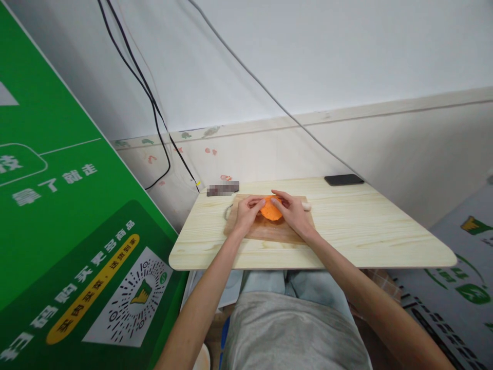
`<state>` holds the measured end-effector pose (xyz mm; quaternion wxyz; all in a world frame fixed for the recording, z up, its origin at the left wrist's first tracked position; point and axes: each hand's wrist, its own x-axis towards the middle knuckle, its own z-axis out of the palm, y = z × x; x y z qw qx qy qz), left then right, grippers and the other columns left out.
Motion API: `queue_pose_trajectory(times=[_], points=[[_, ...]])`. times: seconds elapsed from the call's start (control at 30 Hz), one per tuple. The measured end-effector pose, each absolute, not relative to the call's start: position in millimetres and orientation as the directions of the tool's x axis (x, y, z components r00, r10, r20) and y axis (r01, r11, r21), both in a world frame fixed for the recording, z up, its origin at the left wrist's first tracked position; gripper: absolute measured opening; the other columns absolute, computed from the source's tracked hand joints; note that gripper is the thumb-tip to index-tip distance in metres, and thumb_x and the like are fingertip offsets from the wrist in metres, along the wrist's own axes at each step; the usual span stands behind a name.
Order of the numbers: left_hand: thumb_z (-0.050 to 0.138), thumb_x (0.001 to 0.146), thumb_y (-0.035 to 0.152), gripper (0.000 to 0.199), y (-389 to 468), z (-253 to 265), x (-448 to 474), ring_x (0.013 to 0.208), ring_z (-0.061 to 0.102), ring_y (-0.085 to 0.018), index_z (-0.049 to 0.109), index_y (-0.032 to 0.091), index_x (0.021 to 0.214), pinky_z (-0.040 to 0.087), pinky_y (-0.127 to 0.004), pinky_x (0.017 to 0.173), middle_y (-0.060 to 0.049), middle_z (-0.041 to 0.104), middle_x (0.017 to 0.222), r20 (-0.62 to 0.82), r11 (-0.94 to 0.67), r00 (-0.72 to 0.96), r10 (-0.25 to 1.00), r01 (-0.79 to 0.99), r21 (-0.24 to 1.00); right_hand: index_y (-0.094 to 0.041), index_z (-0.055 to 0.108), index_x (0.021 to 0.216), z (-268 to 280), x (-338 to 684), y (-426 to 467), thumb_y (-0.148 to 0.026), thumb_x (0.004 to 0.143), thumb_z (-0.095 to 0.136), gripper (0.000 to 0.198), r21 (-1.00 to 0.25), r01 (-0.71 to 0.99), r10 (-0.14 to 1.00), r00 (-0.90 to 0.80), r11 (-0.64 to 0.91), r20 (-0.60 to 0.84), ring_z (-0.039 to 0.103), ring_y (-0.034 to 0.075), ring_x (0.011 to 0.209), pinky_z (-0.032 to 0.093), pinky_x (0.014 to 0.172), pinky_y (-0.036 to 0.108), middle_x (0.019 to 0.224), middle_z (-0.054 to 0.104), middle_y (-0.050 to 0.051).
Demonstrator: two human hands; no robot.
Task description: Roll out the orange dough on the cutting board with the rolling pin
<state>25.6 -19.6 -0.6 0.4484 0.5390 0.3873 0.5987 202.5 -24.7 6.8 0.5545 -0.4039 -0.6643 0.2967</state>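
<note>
A flat, roundish orange dough-like piece (271, 209) with an uneven edge is held up between both hands, slightly above a wooden board (275, 235). My left hand (248, 210) pinches its left edge between thumb and fingers. On the other edge, my right hand (292, 209) grips with the thumb on the near face and the fingers behind. A pale rounded handle end (306, 206) sticks out past my right hand on the board; the rest of it is hidden. At the board's left edge shows a curved metal loop (228, 211).
The board lies on a light wood table (370, 226). A black phone (344, 180) rests at the back right, and a dark blurred object (223, 188) at the back left. Cables (154, 103) hang along the wall. Green (77, 216) and white (458, 246) panels flank the table.
</note>
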Motion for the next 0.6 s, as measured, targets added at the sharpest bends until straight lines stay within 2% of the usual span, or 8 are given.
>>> queue_pose_trajectory(times=[0.07,0.17,0.37,0.5,0.6], points=[[0.086,0.077,0.043,0.038,-20.9,-0.4,25.3,0.079,0.074,-0.021,0.077,0.017,0.103,0.06,-0.031,0.071,-0.008,0.08,0.089,0.301,-0.303,-0.035,0.953,-0.089,0.949,-0.024,0.071,0.135,6.0,203.8,-25.5,-0.039,0.094,0.068,0.044,-0.841,0.229,0.87,-0.077,0.491,0.487,0.076,0.023,0.096,0.064,0.087,0.04,0.117,0.08,0.009],[0.084,0.08,0.042,0.039,-21.5,-2.2,26.0,0.075,0.073,-0.02,0.076,0.017,0.109,0.058,-0.029,0.067,-0.006,0.079,0.083,0.309,-0.31,-0.022,0.951,-0.044,0.95,-0.024,0.07,0.133,6.2,208.2,-28.1,-0.034,0.092,0.069,0.042,-0.822,0.292,0.87,-0.096,0.489,0.483,0.076,0.022,0.089,0.064,0.081,0.038,0.11,0.08,0.008],[0.065,0.094,0.041,0.024,-17.8,-8.6,26.3,0.081,0.073,-0.021,0.074,0.018,0.092,0.056,-0.031,0.077,-0.007,0.078,0.087,0.4,-0.39,-0.165,0.902,0.088,0.917,-0.022,0.073,0.107,10.2,217.6,-37.6,-0.029,0.091,0.071,0.017,-0.749,0.435,0.86,-0.151,0.5,0.487,0.074,0.021,0.083,0.063,0.078,0.036,0.098,0.079,0.007],[0.064,0.092,0.03,0.015,-14.7,-5.5,10.5,0.088,0.071,-0.024,0.075,0.021,0.094,0.055,-0.036,0.085,-0.008,0.078,0.091,0.48,-0.378,-0.232,0.846,0.376,0.846,-0.022,0.074,0.106,12.2,221.7,-46.0,-0.026,0.094,0.067,0.015,-0.6,0.613,0.846,-0.245,0.514,0.474,0.072,0.021,0.083,0.06,0.079,0.036,0.103,0.077,0.008],[0.062,0.093,0.024,0.018,-9.6,0.2,-8.4,0.109,0.066,-0.03,0.077,0.022,0.1,0.049,-0.045,0.104,-0.011,0.078,0.102,0.553,-0.343,-0.132,0.823,0.662,0.667,-0.024,0.076,0.109,16.3,228.5,-48.4,-0.029,0.099,0.062,0.018,-0.397,0.747,0.797,-0.286,0.533,0.533,0.07,0.025,0.096,0.056,0.088,0.04,0.11,0.075,0.01]])
